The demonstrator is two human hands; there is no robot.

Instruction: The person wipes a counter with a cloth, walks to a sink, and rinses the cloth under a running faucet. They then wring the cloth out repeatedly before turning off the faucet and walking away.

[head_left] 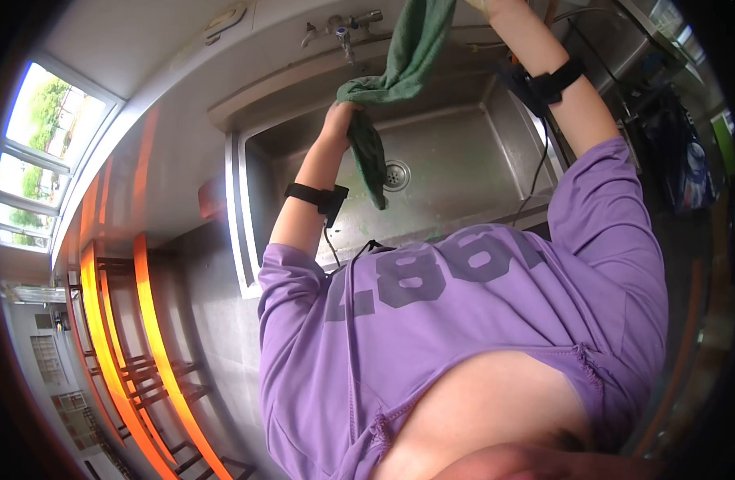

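Observation:
A wet-looking green cloth (pixel 411 60) stretches above the metal sink (pixel 455 160). My left hand (pixel 347 114) is closed around its lower part, and a loose end dangles below the fist over the basin. From there the cloth runs up and right, out of the top of the view. My right hand (pixel 492 6) is raised at the top edge beside that upper part. Its fingers are mostly cut off, but the cloth is held up on that side.
A wall tap (pixel 345 34) is mounted behind the sink. The drain (pixel 395 176) lies in the basin floor. Cables run from the black wrist straps (pixel 555 82). Orange-topped tables (pixel 115 352) stand to the left, below a window (pixel 43 152).

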